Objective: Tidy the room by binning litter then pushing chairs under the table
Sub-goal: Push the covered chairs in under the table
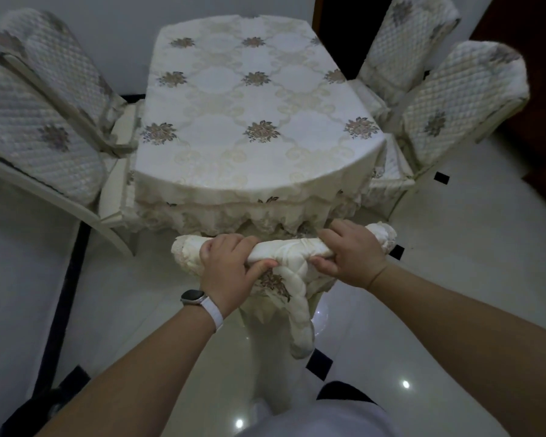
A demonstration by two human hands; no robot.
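at the near end of the table (221,159), a chair (292,252) stands with its back just beside the cloth fringe (234,216). the left hand (226,266) and right hand (350,253) each grasp its padded top rail, fingers curled over. the frame looks stiff and weighty, the quilted cover (297,304) soft and apt to slide. left chairs (32,134) and right chairs (454,99) flank the table, none blocking; the hanging fringe could snag
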